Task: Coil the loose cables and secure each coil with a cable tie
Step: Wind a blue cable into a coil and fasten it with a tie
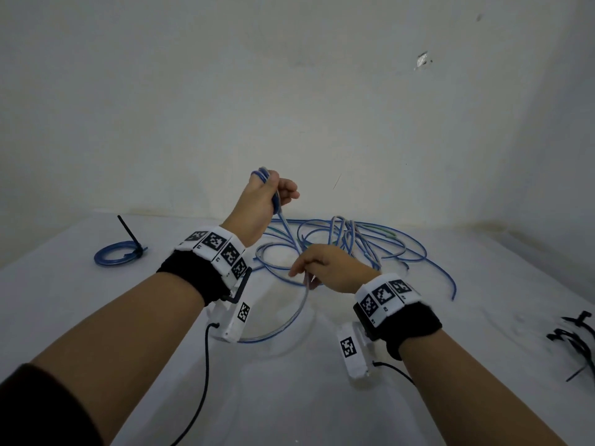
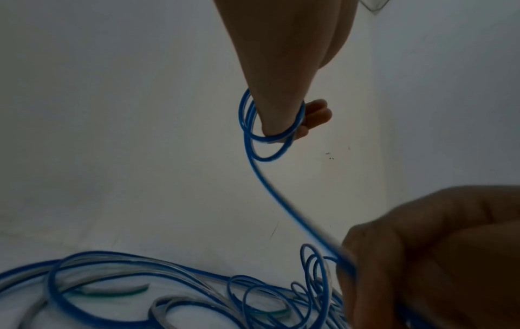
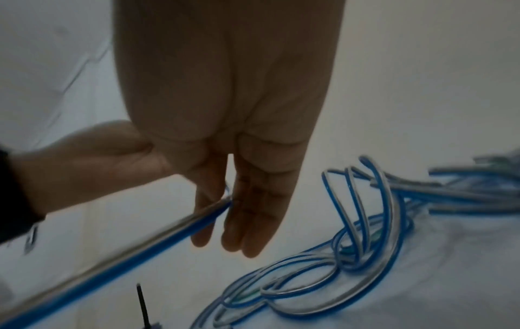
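Head view, left hand (image 1: pixel 264 201): raised at about 11 o'clock from table centre, fingers curled round a small bundle of blue turns (image 1: pixel 264 177). Probably acting as the spool, held high so slack hangs free.
Head view, right hand (image 1: pixel 325 268): low at centre, thumb and fingers pinching the working strand (image 1: pixel 301 312), which sags in an arc toward 6 o'clock. Judged to be feeding and tensioning the next turn.
Head view, loose cables (image 1: pixel 351 243): blue tangle on the white table (image 1: pixel 322 397), at 12 to 1 o'clock of the right hand.
Head view, finished coil (image 1: pixel 117 254): at 9 o'clock, a black tie tail sticking up from it; set aside, well apart from the tangle.
Head view, spare cable ties (image 1: pixel 576 342): black heap at 3 o'clock, near the right arm's side.
Left wrist view, coil: several blue loops circle the left hand's fingers. One strand runs down to 5 o'clock into the right hand, taut enough to look straight.
Left wrist view, tangle: fills 6 to 8 o'clock, some green sections in it.
Right wrist view, grip: strand passes between the right hand's fingers (image 3: pixel 253 222), which lie fairly straight; pinch itself is hidden here.
Right wrist view, tangle: 3 to 5 o'clock, loops standing up.
Stage, judged: second coil part wound, much cable left, tie not yet fetched.
Risk, judged: upright loops may snag as slack is drawn.
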### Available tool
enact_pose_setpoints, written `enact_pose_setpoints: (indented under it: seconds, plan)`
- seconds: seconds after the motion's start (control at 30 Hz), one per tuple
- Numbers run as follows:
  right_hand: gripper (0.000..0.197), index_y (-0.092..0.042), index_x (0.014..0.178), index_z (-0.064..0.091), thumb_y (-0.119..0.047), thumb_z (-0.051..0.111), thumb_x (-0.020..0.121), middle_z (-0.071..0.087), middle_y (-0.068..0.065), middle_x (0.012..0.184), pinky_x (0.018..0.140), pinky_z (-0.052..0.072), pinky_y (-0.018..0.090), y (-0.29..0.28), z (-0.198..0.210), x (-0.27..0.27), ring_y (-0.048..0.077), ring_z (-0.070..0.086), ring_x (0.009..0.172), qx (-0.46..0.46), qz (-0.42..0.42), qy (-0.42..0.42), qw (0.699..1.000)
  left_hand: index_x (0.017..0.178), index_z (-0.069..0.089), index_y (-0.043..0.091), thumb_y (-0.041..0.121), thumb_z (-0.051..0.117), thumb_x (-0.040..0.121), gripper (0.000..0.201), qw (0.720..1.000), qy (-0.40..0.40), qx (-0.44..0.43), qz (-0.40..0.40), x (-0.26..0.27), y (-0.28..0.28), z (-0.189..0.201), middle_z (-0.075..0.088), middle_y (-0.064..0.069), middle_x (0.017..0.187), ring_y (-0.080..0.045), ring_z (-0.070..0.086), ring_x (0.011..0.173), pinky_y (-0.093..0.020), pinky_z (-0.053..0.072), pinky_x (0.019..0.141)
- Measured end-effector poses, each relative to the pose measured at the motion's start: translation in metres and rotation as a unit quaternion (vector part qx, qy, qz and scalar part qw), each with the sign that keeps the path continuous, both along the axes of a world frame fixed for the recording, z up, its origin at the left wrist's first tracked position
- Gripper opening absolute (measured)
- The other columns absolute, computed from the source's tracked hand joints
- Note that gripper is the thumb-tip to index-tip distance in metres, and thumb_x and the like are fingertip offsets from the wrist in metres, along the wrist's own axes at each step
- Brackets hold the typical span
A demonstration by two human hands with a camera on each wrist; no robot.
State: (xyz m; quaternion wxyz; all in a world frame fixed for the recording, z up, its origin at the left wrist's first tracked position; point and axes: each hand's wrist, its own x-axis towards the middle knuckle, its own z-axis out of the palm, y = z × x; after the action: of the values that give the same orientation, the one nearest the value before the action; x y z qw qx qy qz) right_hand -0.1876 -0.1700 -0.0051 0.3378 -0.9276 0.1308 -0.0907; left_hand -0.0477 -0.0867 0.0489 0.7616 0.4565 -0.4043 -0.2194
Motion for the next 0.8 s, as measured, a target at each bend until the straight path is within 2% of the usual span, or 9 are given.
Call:
enact_pose_setpoints:
  seconds: [0.13,0.3,0.37,0.43,0.53,0.6,0.7,0.73,0.8]
  plan:
    - [0.021,-0.019,0.1,0.066,-0.005,0.058,0.086,0.038,0.001,0.125,0.084,0.047,0.027,-0.001,-0.003,-0.009,0.012,0.052,0.098,-0.168,0.047,0.082,0.981,0.096,0.039,0.009,0.015,0.025,0.104,0.017,0.997,0.032,-0.02,0.071,0.02,0.003,0.003,0.06,-0.004,0.081,-0.007,0.064,0.065,-0.024,0.05,0.077]
    - [0.008,-0.021,0.086,0.065,-0.016,0.07,0.083,0.037,-0.006,0.123,0.074,0.041,0.018,-0.004,-0.004,-0.014,0.01,0.049,0.091,-0.206,0.071,0.028,0.975,0.091,0.044,0.012,0.016,0.024,0.104,0.024,0.994,0.037,-0.001,0.107,0.032,0.012,0.003,0.062,-0.003,0.083,-0.005,0.065,0.066,-0.02,0.051,0.073]
    - [0.009,-0.023,0.083,0.062,-0.015,0.068,0.085,0.039,-0.008,0.119,0.072,0.039,0.013,-0.006,0.0,-0.015,0.006,0.05,0.087,-0.149,0.065,-0.047,0.986,0.099,0.045,0.006,0.017,0.024,0.104,0.025,0.994,0.019,0.032,0.102,0.04,0.014,-0.002,0.063,-0.004,0.087,-0.004,0.067,0.068,-0.018,0.051,0.072]
    - [0.013,-0.022,0.084,0.059,-0.01,0.064,0.087,0.051,-0.009,0.105,0.072,0.041,0.016,-0.009,0.007,-0.016,0.0,0.051,0.08,-0.051,0.033,-0.137,0.989,0.11,0.041,0.001,0.017,0.024,0.104,0.025,0.995,0.015,0.066,0.076,0.047,0.017,-0.009,0.064,-0.005,0.091,-0.003,0.068,0.07,-0.016,0.051,0.07]
    - [0.016,-0.016,0.084,0.054,-0.002,0.057,0.09,0.064,-0.007,0.077,0.061,0.042,0.016,-0.007,0.021,-0.015,0.004,0.055,0.067,0.164,0.02,-0.229,0.959,0.122,0.041,-0.005,0.018,0.025,0.104,0.033,0.995,0.029,0.096,0.027,0.045,0.021,-0.019,0.064,-0.01,0.095,-0.006,0.07,0.073,-0.017,0.053,0.07]
    - [0.014,-0.012,0.085,0.051,-0.001,0.051,0.093,0.067,0.001,0.073,0.055,0.042,0.017,-0.001,0.03,-0.01,0.009,0.053,0.057,0.268,0.027,-0.263,0.926,0.115,0.045,-0.003,0.017,0.028,0.103,0.029,0.994,0.051,0.093,-0.02,0.034,0.02,-0.023,0.066,-0.012,0.093,-0.015,0.071,0.078,-0.023,0.054,0.075]
    - [0.011,-0.007,0.086,0.049,0.0,0.047,0.094,0.065,0.008,0.073,0.052,0.044,0.018,0.008,0.042,-0.001,0.011,0.052,0.052,0.352,0.035,-0.301,0.886,0.09,0.047,0.005,0.014,0.029,0.102,0.023,0.991,0.056,0.094,-0.077,0.011,0.017,-0.025,0.069,-0.015,0.091,-0.027,0.068,0.086,-0.035,0.051,0.089]
    - [0.011,-0.006,0.086,0.049,0.0,0.046,0.095,0.064,0.008,0.072,0.052,0.045,0.018,0.009,0.046,0.001,0.011,0.052,0.051,0.373,0.037,-0.313,0.872,0.086,0.046,0.006,0.014,0.029,0.102,0.025,0.988,0.066,0.096,-0.099,0.002,0.017,-0.025,0.069,-0.016,0.088,-0.027,0.069,0.083,-0.034,0.053,0.084]
    - [0.011,-0.005,0.086,0.05,-0.001,0.046,0.095,0.066,0.005,0.071,0.051,0.046,0.019,0.01,0.054,0.005,0.009,0.052,0.05,0.392,0.024,-0.33,0.858,0.087,0.044,0.005,0.015,0.026,0.102,0.026,0.981,0.078,0.114,-0.139,-0.01,0.017,-0.025,0.069,-0.014,0.077,-0.023,0.068,0.068,-0.026,0.054,0.061]
